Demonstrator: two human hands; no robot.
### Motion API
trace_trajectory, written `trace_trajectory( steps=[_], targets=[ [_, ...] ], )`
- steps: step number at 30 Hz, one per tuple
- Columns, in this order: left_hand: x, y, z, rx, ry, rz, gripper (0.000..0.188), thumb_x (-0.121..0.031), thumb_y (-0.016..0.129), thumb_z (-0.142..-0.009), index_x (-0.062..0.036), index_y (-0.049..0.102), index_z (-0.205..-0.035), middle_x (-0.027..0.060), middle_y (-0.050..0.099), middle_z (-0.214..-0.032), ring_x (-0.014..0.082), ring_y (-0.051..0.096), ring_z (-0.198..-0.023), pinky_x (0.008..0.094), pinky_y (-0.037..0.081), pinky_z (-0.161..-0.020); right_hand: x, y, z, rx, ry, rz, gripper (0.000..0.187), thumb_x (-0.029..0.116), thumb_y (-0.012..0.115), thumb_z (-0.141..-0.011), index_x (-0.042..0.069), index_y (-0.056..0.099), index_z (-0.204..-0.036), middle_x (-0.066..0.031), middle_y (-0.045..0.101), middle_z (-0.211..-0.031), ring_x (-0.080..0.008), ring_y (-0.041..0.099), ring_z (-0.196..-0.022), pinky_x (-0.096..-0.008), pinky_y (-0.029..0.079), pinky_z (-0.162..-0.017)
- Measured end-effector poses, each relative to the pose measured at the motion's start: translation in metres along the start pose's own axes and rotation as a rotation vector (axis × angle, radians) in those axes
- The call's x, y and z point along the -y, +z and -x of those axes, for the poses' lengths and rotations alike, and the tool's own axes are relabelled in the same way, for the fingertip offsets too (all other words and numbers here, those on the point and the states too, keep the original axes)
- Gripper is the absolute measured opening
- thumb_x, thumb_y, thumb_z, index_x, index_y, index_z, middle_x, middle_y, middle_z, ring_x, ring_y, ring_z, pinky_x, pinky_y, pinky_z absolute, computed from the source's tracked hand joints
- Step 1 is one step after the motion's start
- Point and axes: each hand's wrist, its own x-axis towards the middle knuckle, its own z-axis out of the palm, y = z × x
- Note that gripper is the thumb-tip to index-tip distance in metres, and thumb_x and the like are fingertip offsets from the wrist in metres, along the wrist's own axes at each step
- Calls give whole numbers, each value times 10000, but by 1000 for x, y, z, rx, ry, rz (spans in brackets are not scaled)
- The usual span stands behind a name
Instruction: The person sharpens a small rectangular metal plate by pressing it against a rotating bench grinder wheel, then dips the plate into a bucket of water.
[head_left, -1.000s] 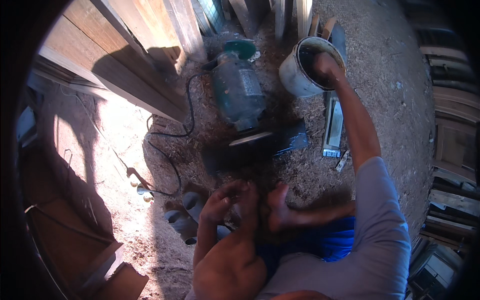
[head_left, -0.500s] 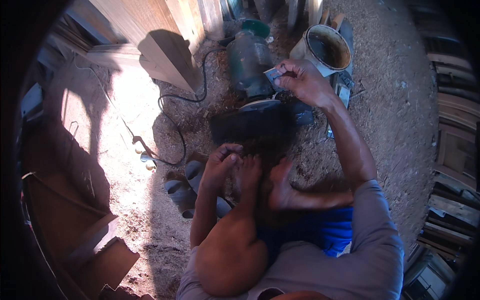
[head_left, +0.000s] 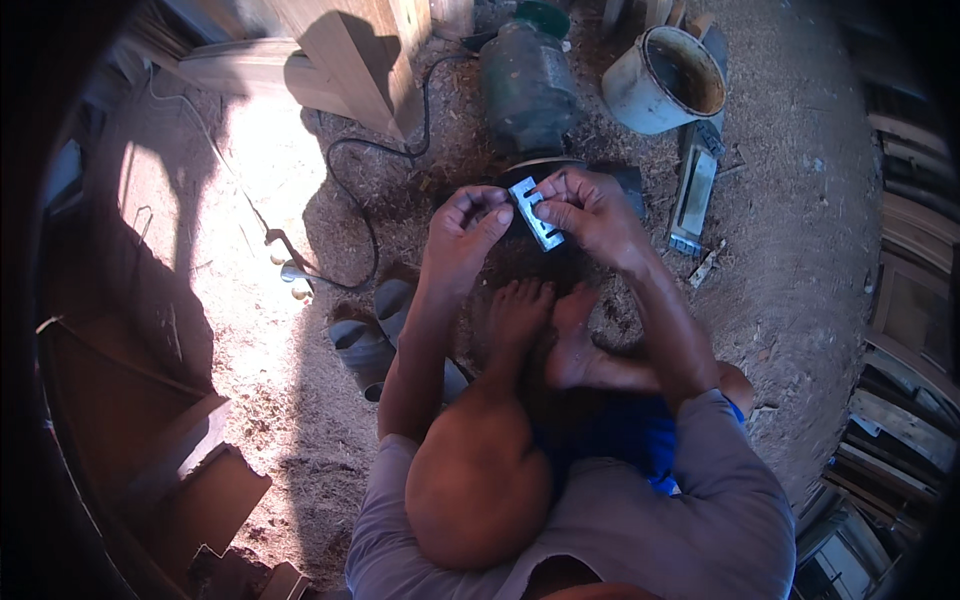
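Observation:
A slotted metal planer blade (head_left: 528, 212), flat and silvery, is held up in front of me above my bare feet (head_left: 520, 310). My right hand (head_left: 595, 218) pinches it from the right, thumb across its face. At the blade's left edge, my left hand (head_left: 463, 235) has curled fingers and thumb brought together, their tips against that edge. Just beyond the hands sits a dark green motor (head_left: 525, 85) with a pale disc (head_left: 548, 164) at its near end; the hands partly hide the dark parts below it.
A dirty white bucket (head_left: 635, 98) of dark liquid stands at the far right. Beside it lies a narrow holder with a pale stone (head_left: 694, 195). A black cable (head_left: 350, 143) curves left of the motor. Wooden boards (head_left: 340, 75) lean behind; grey footwear-like things (head_left: 360, 345) lie left.
My right hand has brought the blade down and nearer, turning its slotted face into view. My left hand has risen from beside my foot to meet the blade's edge.

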Motion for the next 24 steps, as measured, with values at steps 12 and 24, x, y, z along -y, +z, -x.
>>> trace_trajectory(
  steps=[12,24],
  targets=[
    [22,-33,14,-67,-64,46,110,-79,638,-902,-6,619,-983,55,652,-873,101,616,-778,248,516,-688,-56,44,15,58,7,-1,95,32,645,-875,-15,640,-958,-28,649,-839,-68,574,-797,-255,496,-713],
    [39,-41,58,124,-73,275,497,-92,687,-845,-27,507,-1304,86,597,-1206,182,576,-1115,342,467,-955,-83,77,27,-137,268,-657,102,116,654,-899,52,626,-973,19,614,-791,-30,503,-631,-181,423,-571]
  ],
)
